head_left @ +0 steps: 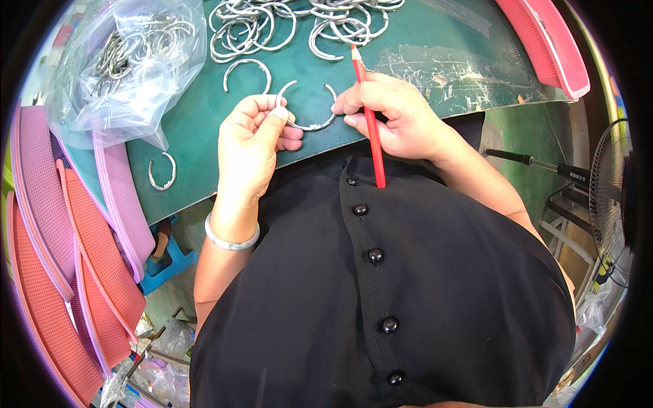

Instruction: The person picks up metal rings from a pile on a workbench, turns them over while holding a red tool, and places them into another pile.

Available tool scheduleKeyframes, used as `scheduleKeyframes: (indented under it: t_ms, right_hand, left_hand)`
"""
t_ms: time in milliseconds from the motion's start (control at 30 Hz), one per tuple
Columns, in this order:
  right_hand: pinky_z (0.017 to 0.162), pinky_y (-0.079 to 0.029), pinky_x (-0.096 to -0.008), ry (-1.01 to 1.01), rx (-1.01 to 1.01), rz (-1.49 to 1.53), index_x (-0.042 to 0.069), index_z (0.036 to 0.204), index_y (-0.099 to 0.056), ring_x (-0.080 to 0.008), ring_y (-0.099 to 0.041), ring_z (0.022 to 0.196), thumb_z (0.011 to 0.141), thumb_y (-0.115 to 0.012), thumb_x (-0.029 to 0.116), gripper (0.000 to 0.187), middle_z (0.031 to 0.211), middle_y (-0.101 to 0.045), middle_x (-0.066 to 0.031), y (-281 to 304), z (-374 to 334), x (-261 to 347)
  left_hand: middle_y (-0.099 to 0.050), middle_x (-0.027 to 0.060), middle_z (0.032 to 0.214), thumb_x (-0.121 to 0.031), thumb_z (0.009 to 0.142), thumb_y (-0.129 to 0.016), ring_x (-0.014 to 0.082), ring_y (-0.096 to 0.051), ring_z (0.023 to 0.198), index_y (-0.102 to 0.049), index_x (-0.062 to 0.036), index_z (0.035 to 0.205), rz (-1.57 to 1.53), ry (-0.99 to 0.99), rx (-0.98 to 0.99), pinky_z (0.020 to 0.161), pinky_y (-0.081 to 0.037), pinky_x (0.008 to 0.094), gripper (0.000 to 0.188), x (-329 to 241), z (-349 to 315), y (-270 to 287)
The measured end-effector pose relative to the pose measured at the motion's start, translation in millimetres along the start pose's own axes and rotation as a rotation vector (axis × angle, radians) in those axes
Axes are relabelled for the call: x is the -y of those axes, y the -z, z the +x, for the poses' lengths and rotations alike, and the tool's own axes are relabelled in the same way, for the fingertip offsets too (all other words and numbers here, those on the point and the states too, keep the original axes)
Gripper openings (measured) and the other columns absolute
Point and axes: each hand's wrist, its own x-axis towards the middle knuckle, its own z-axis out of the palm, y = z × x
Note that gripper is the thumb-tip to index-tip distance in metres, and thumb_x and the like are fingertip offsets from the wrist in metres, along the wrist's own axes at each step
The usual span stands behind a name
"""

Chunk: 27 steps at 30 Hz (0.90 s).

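An open silver cuff bangle (317,127) is held just above the near edge of the green table, its gap facing away from me. My left hand (246,149) is closed on the bangle's left side, between thumb and fingers. My right hand (407,117) is closed around a red pencil (375,149), whose tip points away from me. Fingertips of that hand also meet the bangle's right side. Beyond my left hand lies another single cuff bangle (265,69). A pile of similar bangles (262,30) spreads along the far part of the table.
A clear plastic bag (178,81) of bangles sits at the far left of the green table (435,92). One smaller cuff (174,166) lies near the left edge. Pink and purple baskets (126,204) stand at left, a pink basket (544,51) far right, a fan (607,194) at right.
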Motion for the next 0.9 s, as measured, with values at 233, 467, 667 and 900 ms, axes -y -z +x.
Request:
scheduleKeyframes:
  t_ms: [233, 467, 667, 900]
  right_hand:
    - [0.066, -0.049, -0.0304, 0.051, -0.004, 0.037, 0.003, 0.075, -0.052, -0.0230, -0.062, 0.076, 0.068, -0.063, -0.006, 0.016, 0.080, -0.062, -0.0098, 3, -1, 2]
    - [0.066, -0.050, -0.0302, 0.060, -0.013, 0.056, 0.003, 0.074, -0.052, -0.0234, -0.062, 0.076, 0.067, -0.063, -0.007, 0.017, 0.079, -0.062, -0.0104, 2, -1, 2]
    - [0.069, -0.049, -0.0280, 0.043, -0.056, 0.151, 0.003, 0.080, -0.051, -0.0195, -0.062, 0.079, 0.072, -0.061, -0.007, 0.016, 0.083, -0.062, -0.0112, 1, -2, 0]
    - [0.062, -0.047, -0.0242, -0.441, -0.242, 0.706, 0.004, 0.086, -0.052, -0.0103, -0.055, 0.067, 0.077, -0.064, 0.002, 0.016, 0.080, -0.058, -0.0034, 1, 9, 15]
  left_hand:
    - [-0.058, 0.0055, 0.084, -0.006, 0.088, -0.050, 0.0108, -0.058, 0.067, -0.053, 0.0009, 0.098, 0.049, -0.236, 0.008, 0.060, -0.050, 0.0220, 0.012, 10, -10, -4]
    - [-0.056, 0.0046, 0.082, -0.003, 0.087, -0.051, 0.0100, -0.057, 0.067, -0.053, 0.0009, 0.097, 0.052, -0.305, -0.007, 0.060, -0.050, 0.0218, 0.011, 14, -14, -7]
    - [-0.057, 0.0064, 0.083, -0.008, 0.089, -0.049, 0.0111, -0.057, 0.064, -0.053, 0.0005, 0.097, -0.110, -0.171, 0.022, 0.057, -0.048, 0.0217, 0.012, 9, -8, 1]
    - [-0.057, 0.0070, 0.082, -0.012, 0.089, -0.050, 0.0097, -0.054, 0.063, -0.054, 0.0006, 0.099, -0.360, -0.010, 0.089, 0.055, -0.045, 0.0203, 0.016, -3, -1, 5]
